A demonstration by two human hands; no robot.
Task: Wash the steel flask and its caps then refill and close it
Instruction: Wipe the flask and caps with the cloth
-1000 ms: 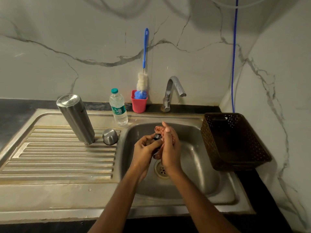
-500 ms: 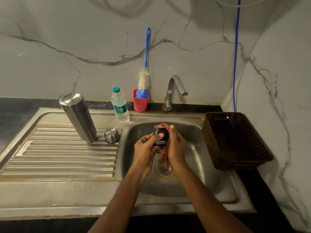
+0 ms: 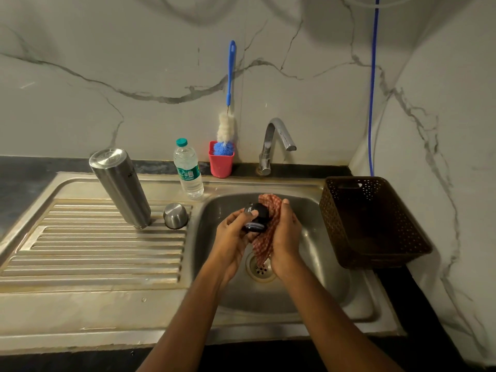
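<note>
Over the sink basin (image 3: 316,253), my left hand (image 3: 232,237) grips a small black inner cap (image 3: 256,217). My right hand (image 3: 285,234) holds a red checked cloth (image 3: 264,242) against that cap; the cloth hangs down toward the drain. The steel flask (image 3: 120,187) stands upside down on the ribbed drainboard (image 3: 94,251). Just right of it sits the steel outer cap (image 3: 175,215), mouth down.
A plastic water bottle (image 3: 188,170) stands at the sink's back edge. Beside it a red cup (image 3: 221,162) holds a blue-handled bottle brush (image 3: 228,103). The tap (image 3: 273,143) shows no water running. A brown perforated basket (image 3: 373,224) sits right of the basin.
The black cap has turned in my left hand and shows more fully above the cloth. Both hands have risen slightly over the basin. The flask and steel cap have not moved.
</note>
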